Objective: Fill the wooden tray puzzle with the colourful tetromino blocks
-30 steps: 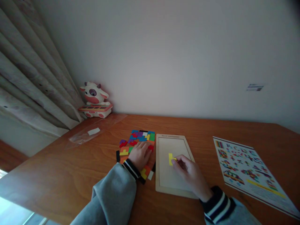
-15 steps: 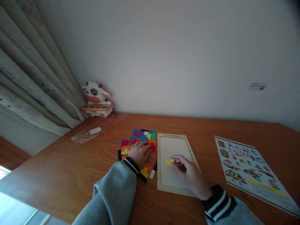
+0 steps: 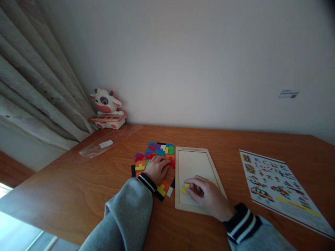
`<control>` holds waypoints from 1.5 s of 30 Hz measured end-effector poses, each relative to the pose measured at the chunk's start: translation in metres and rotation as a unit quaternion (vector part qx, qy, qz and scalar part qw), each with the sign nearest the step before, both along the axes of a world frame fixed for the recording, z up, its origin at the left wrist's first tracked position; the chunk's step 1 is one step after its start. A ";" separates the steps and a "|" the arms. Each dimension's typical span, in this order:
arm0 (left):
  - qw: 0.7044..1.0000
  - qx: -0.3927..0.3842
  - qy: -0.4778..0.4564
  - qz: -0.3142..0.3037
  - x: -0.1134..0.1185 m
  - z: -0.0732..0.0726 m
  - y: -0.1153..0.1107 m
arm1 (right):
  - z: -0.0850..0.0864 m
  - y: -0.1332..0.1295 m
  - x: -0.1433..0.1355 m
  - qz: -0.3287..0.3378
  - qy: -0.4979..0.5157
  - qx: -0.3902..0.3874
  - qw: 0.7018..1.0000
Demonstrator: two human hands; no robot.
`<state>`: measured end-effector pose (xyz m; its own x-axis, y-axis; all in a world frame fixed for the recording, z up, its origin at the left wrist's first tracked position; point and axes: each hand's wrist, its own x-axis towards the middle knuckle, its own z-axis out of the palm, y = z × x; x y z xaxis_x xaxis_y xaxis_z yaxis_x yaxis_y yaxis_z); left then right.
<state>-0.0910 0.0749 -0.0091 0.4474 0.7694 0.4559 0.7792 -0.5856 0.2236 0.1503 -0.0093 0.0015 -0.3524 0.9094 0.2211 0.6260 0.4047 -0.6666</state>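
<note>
The right hand (image 3: 208, 196) pinches a yellow block (image 3: 184, 190) over the tray (image 3: 193, 164). The left hand (image 3: 157, 169) covers coloured blocks (image 3: 140, 167); grip indeterminate.

The blocks (image 3: 159, 152) were many-coloured — red, blue, yellow, orange, green, purple. Grey sleeves (image 3: 131, 211) had black cuffs (image 3: 243, 223) striped white.

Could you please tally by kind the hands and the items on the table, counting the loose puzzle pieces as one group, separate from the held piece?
Hands, left hand and right hand: 2
Held yellow piece: 1
Group of loose pieces: 1
Wooden tray: 1
Printed sheet: 1
Clear plastic wrapper: 1
Cow toy: 1
Total: 8
</note>
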 end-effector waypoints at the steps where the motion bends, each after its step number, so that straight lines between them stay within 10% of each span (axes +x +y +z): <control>1: 1.000 -0.002 -0.003 -0.001 0.000 0.000 0.000 | 0.000 0.000 0.000 0.005 -0.008 0.002 1.000; 28: 0.997 -0.040 -0.060 -0.006 0.000 -0.001 0.004 | 0.013 -0.006 -0.001 0.090 -0.068 0.040 0.993; 45: 0.954 0.083 -0.106 -0.267 0.020 0.013 -0.018 | -0.001 -0.003 0.001 -0.008 0.001 0.026 1.000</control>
